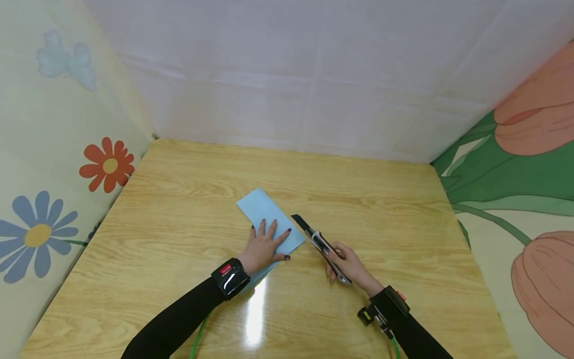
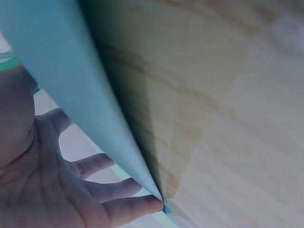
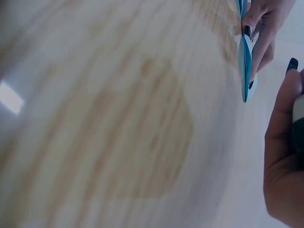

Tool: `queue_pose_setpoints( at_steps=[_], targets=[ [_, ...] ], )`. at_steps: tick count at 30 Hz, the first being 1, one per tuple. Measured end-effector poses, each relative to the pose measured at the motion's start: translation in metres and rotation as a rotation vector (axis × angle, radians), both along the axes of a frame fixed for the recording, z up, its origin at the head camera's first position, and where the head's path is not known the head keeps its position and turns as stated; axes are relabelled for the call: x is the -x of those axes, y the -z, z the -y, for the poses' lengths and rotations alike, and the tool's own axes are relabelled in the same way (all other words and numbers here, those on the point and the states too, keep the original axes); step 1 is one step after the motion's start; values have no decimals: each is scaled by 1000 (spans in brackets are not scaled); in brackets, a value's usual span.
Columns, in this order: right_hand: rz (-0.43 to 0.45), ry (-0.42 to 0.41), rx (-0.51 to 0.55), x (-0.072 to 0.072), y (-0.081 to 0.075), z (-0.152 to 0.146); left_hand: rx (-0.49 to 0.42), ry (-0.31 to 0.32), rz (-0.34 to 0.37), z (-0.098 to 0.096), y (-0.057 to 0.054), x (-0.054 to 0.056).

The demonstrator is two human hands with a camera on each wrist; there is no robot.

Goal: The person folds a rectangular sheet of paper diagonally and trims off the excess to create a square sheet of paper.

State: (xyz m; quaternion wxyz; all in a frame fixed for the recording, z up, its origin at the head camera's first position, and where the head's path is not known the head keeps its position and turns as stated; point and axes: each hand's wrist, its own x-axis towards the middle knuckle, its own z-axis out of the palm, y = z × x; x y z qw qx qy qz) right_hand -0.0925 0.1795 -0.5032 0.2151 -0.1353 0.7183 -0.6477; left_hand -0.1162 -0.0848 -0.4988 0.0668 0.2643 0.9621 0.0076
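Observation:
A light blue sheet of paper (image 1: 264,205), apparently folded, lies aslant near the middle of the table. My left hand (image 1: 262,249) rests on it with fingers spread and straight; in the left wrist view the blue paper (image 2: 71,61) runs along the fingers. To the right, my right hand (image 1: 347,262) grips a utility knife (image 1: 319,243) with a dark blade and a grey and black handle. The knife's tip points up and left, close to the paper's right edge. In the right wrist view only the right thumb side (image 3: 282,142) and a bit of the handle show.
The wooden table (image 1: 188,174) ends at a white cloth wall (image 1: 287,99) at the back. Flower-printed walls stand to the left and right. A green cable (image 1: 200,334) hangs from each wrist's strap, and light glares on the tabletop near the front.

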Motion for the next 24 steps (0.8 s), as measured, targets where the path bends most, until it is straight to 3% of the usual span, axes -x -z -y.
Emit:
queue_pose_setpoints(
  at_steps=[4,12,18,24],
  targets=[
    [5,-1,-5,0,0,0,-12,14,-44,2,0,0],
    [22,15,-18,0,-2,-1,-46,82,-205,6,2,5],
    [9,17,-32,-2,-3,-1,-55,104,-262,9,4,8],
    [-46,63,-228,-4,-4,-4,-49,105,-253,10,4,11]
  ],
)
